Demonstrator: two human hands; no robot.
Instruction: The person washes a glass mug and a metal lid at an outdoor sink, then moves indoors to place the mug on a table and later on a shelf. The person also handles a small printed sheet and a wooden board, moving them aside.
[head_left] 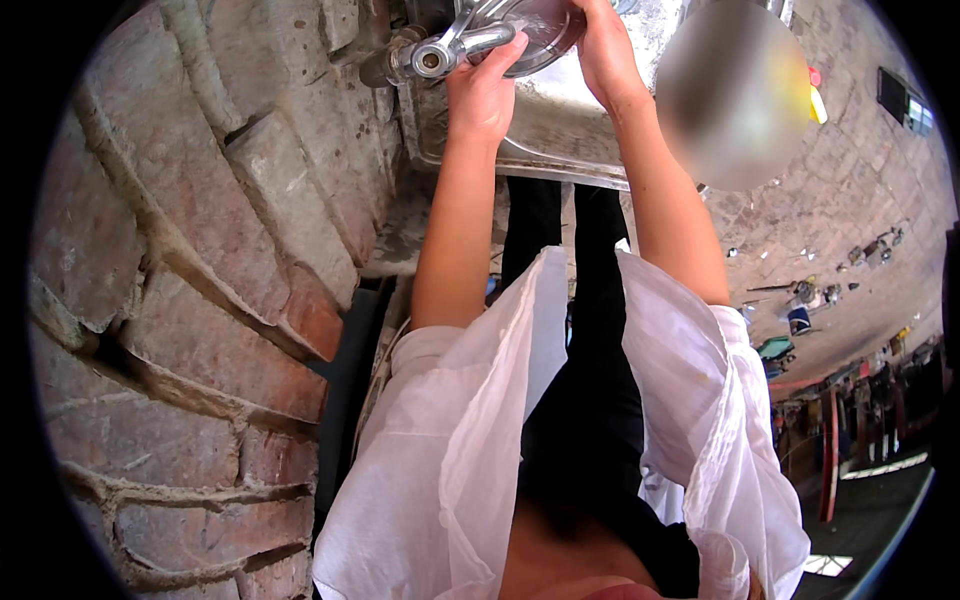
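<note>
A round, shiny vessel (548, 35), bowl-like with a metal rim, is held over the metal sink (575, 125) at the top of the view. My left hand (482, 100) grips its near left side, thumb up along the rim beside the tap (432, 60); its other fingers are mostly hidden. On the vessel's right side, my right hand (608, 55) closes round the edge, its fingertips partly cut off by the frame. The tap's spout reaches across toward the vessel. Whether water runs is hard to tell.
A rough brick wall (180, 230) rises close on my left. To the right of the sink is a blurred patch (735, 95), with a brick-paved floor (850, 160) beyond. Scattered debris (800, 295) lies there, and a dark device (904, 100) shows at the far right.
</note>
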